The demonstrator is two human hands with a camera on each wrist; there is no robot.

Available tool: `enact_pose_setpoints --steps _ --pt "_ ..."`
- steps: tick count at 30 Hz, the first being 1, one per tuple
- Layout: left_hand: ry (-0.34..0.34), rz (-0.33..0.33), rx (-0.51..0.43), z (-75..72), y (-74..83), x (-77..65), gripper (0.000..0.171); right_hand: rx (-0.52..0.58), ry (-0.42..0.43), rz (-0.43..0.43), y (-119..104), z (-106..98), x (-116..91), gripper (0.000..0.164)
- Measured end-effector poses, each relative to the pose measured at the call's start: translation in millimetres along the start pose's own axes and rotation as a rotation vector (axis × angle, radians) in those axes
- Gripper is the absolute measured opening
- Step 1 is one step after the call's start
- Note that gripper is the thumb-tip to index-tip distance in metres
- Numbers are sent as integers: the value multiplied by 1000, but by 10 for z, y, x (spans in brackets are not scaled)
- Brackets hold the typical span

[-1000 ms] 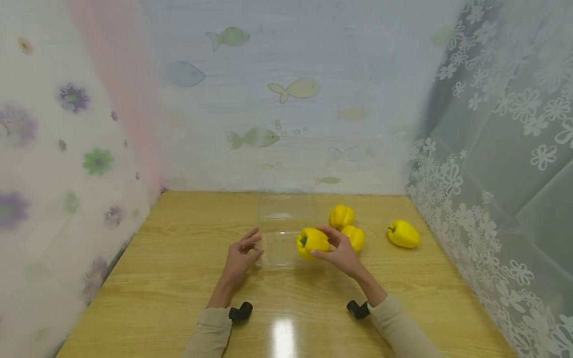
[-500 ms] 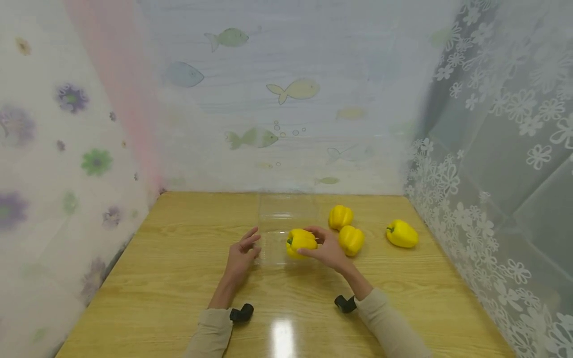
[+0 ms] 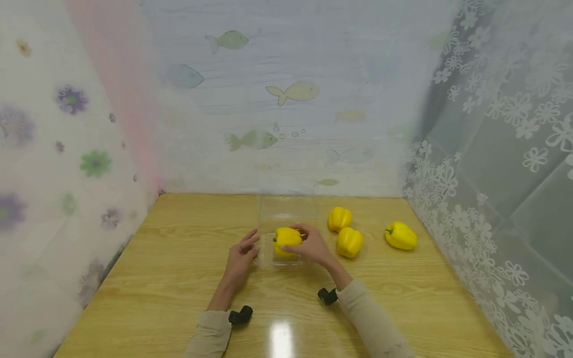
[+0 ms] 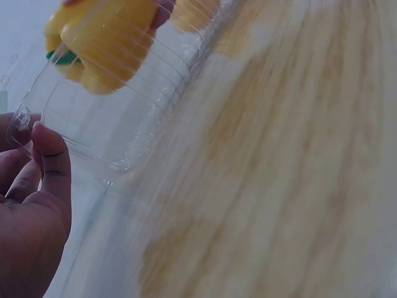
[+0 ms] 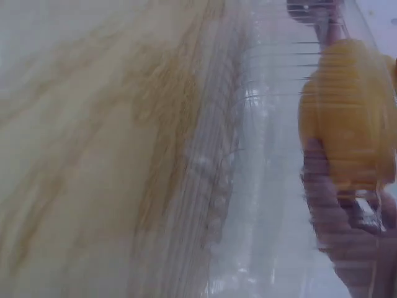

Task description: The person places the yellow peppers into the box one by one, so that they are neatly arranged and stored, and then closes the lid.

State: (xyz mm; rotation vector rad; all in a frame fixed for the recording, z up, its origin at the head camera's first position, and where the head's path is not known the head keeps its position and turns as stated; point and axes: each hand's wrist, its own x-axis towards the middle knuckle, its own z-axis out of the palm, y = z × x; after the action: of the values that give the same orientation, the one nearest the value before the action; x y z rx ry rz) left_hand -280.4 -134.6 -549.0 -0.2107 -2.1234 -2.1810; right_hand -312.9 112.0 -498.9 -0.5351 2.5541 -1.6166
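Observation:
My right hand (image 3: 315, 247) grips a yellow bell pepper (image 3: 286, 238) over the near half of a clear plastic clamshell box (image 3: 266, 258). Through the box's ribbed wall, the right wrist view shows the pepper (image 5: 347, 105) with fingers around it. Its green stem points left in the head view. At the box's left side, my left hand (image 3: 238, 261) pinches the rim between thumb and fingers, as the left wrist view makes plain at that hand (image 4: 34, 217). The transparent lid (image 3: 286, 206) lies folded back, away from me.
Two yellow peppers sit close together right of the box, one farther back (image 3: 339, 219) and one nearer (image 3: 349, 242). Another pepper (image 3: 401, 236) lies on its side near the right edge of the wooden table (image 3: 179, 278). Patterned curtains (image 3: 286, 124) close in the back and sides.
My right hand has carried the pepper leftward, from the box's right edge to over its near half. The left hand has stayed at the box's left side.

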Motion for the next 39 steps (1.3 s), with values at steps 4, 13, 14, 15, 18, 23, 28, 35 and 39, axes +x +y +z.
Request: enact_pose_setpoints --steps 4,13,14,15,18,23,28,35,39 --pt "3 2 4 2 6 -5 39 6 -24 -2 9 51 106 66" --pt "9 10 7 0 4 -22 38 20 -34 9 64 105 285 65" --pt "10 7 11 1 4 -24 38 19 -33 11 65 109 294 64" --pt "11 2 15 2 6 -25 38 16 -30 9 73 113 307 65" --pt "15 -4 15 6 19 -25 38 10 -16 1 80 121 340 63" --pt "21 0 5 5 34 -19 38 18 -36 -24 77 140 384 61" --pt "27 3 -10 2 50 -19 38 7 -73 -18 94 181 429 62" --pt "13 15 -39 5 65 -26 39 3 -68 -26 140 242 466 64" --pt "11 24 -55 7 59 -28 40 18 -72 -28 139 258 451 65"
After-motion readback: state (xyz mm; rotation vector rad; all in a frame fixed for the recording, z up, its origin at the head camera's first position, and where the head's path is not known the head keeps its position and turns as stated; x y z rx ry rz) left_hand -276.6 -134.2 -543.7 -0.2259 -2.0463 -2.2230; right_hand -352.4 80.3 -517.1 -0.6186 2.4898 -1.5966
